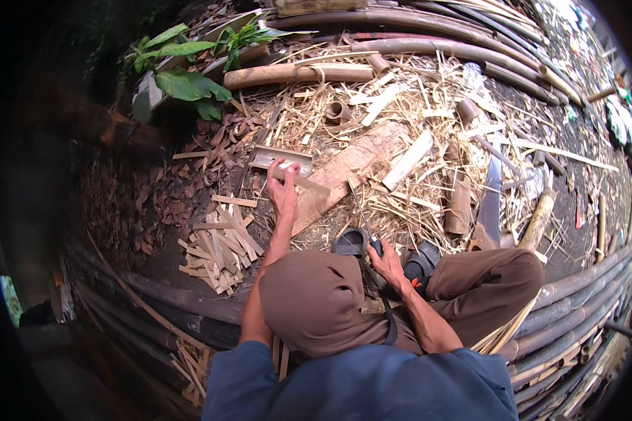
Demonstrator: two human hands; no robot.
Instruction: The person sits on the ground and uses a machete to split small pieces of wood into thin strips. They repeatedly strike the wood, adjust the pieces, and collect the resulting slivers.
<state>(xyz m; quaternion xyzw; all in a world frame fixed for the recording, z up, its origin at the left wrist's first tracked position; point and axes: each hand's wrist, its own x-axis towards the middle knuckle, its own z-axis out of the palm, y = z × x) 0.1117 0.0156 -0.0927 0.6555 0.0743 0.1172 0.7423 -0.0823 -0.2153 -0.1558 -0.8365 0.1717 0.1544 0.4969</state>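
- The left hand (284, 198), left of the frame's middle, is partly curled, thumb and fingers closed about one end of a flat bamboo strip (313, 185).
- That strip, pale and straight-edged, slants toward the middle of the frame, its free end over a plank (351, 168); whether the two touch, I cannot tell.
- The right hand (389, 265), just below and right of the middle, is closed around the dark handle of a knife (359, 209), whose slim blade points up and slightly left.
- Just behind the left hand lies a trough-shaped bamboo half (288, 156), smooth and pale inside.
- The plank is broad, flat and brown, with a rough, worn face, running diagonally through the centre.
- Left of centre, short flat strips (221, 247) lie in a loose, criss-crossed heap on dark soil.
- Curly, straw-coloured shavings (428, 91) cover the ground from upper centre to the right.
- Right of centre are a round brown bamboo tube (458, 203) and a saw (492, 193) with a smooth grey blade.
- Long, rounded poles (463, 49) stretch across the top.
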